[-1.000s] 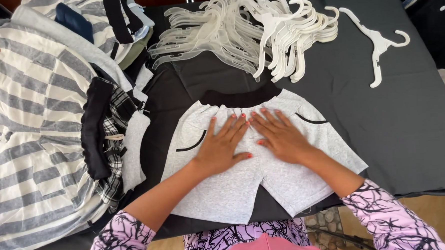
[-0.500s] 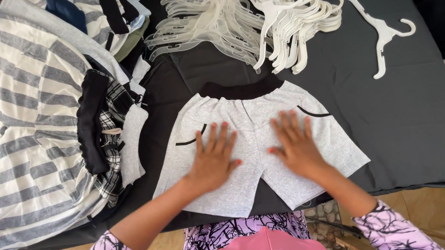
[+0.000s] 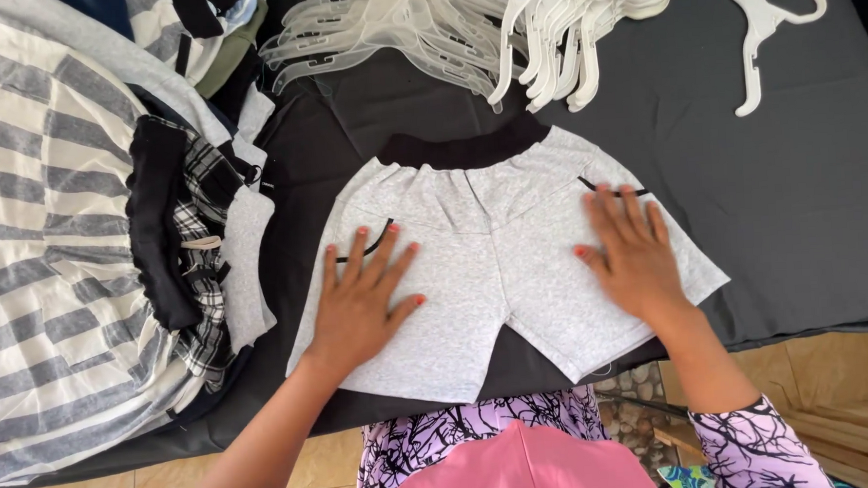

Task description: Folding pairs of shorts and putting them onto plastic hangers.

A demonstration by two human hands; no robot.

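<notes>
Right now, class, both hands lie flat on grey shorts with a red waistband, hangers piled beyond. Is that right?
Not quite: the waistband is black, not red, as the head view shows. Both the left hand and right hand do lie flat on the grey shorts, with white hangers piled beyond.

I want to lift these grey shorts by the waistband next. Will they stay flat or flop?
The grey shorts look like soft knit lying limp under the left hand and right hand, so they would probably droop and fold. They seem light, and may slide easily on the dark table cover.
</notes>
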